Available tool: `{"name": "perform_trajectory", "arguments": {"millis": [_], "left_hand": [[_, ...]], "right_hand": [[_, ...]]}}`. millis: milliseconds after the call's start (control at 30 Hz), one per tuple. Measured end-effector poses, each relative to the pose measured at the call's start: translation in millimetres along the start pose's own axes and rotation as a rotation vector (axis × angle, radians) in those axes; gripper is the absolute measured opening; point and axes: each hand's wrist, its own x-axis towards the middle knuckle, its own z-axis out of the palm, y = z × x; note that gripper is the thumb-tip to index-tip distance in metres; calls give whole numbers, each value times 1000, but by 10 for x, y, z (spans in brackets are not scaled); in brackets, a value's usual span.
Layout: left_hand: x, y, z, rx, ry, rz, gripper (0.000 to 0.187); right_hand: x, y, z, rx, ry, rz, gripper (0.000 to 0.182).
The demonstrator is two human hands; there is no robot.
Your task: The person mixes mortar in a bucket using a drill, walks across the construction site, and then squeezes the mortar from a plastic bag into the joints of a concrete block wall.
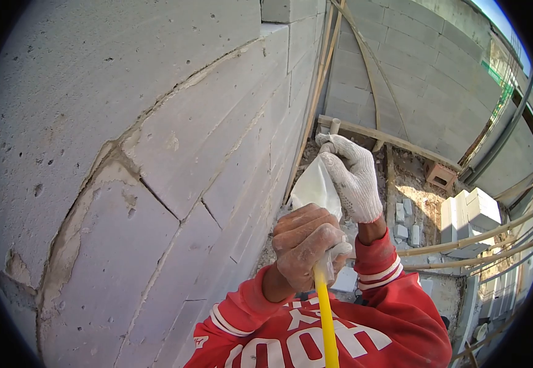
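Observation:
My bare, dusty left hand point(306, 245) is wrapped around the upper end of a yellow tube point(326, 319), which runs down past my chest toward the camera. A clear piece shows at the tube's end, just below my fingers. Above that fist rises a whitish, pointed plastic bag point(314, 187). My right hand point(353, 175), in a white knitted glove, is closed at the bag's top with thumb and fingers pinched together. A short pale stub point(335, 126) sticks up just beyond the gloved fingertips. Inside my left fist the bag's lower end is hidden.
A grey block wall point(174, 184) with rough mortar joints rises close on the left. Ahead stands another block wall point(413, 67) with wooden poles leaning at its corner. A hollow red brick point(441, 175), stacked pale blocks point(472, 214) and bamboo poles point(475, 239) are on the right.

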Motion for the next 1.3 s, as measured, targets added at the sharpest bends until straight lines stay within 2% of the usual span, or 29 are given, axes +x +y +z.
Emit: {"name": "perform_trajectory", "arguments": {"millis": [67, 133, 167, 200, 267, 333, 367, 467, 500, 533, 600, 667, 733, 800, 867, 933, 1000, 1133, 1167, 1200, 1267, 1300], "left_hand": [[4, -15, 24, 12, 0, -10, 21], [28, -1, 20, -7, -6, -32, 21], [46, -3, 33, -31, -9, -58, 21], [53, -6, 55, -29, -12, -63, 21], [64, -23, 87, 21, -43, -48, 20], [118, -79, 125, 43, -28, -23, 21], [133, -111, 149, 64, -10, 5, 33], [112, -226, 210, 80, -47, 20, 34], [109, -251, 212, 80, -48, 21, 34], [101, -263, 206, 45, -52, -34, 21], [66, -308, 235, 12, -65, -87, 19], [35, -391, 299, 1, -84, -99, 19], [47, -437, 325, -6, -83, -105, 19], [73, -492, 369, -11, -88, -124, 19], [114, -543, 431, -38, -126, -107, 19], [176, -591, 518, -56, -127, -106, 19], [205, -634, 598, -88, -135, -99, 18], [240, -730, 676, -95, -150, -92, 17], [239, -762, 686, -101, -131, -101, 17], [239, -785, 695, -103, -137, -100, 17], [229, -819, 705, -90, -169, -77, 17], [225, -850, 721, -88, -167, -71, 17]], "right_hand": [[7, 37, -9, -37, -52, -11, 19], [41, 96, -35, 91, 64, 67, 19], [53, 73, -31, 21, -30, 56, 20], [91, 172, -31, -87, -147, -92, 22], [71, 244, 5, 3, -33, 7, 22], [111, 285, -28, 42, -22, 34, 22], [125, 308, -52, 77, -11, 58, 22], [152, 379, -104, 68, 29, 47, 21], [162, 408, -184, 137, 52, 120, 22], [171, 431, -196, 137, 50, 118, 22], [146, 489, -188, 26, -17, 45, 21], [135, 526, -274, -15, -36, 78, 22], [82, 632, -348, 87, 64, 210, 18], [70, 704, -412, 35, 50, 192, 17], [87, 770, -467, 106, 159, 156, 18], [168, 722, -522, 158, 184, 219, 18], [259, 779, -568, 43, 74, 36, 20], [364, 676, -751, 67, 131, 124, 21], [364, 745, -718, 25, 120, 39, 18], [353, 762, -735, 27, 126, 38, 18], [329, 795, -774, 112, 169, 148, 16], [323, 823, -772, 117, 182, 133, 16]]}}
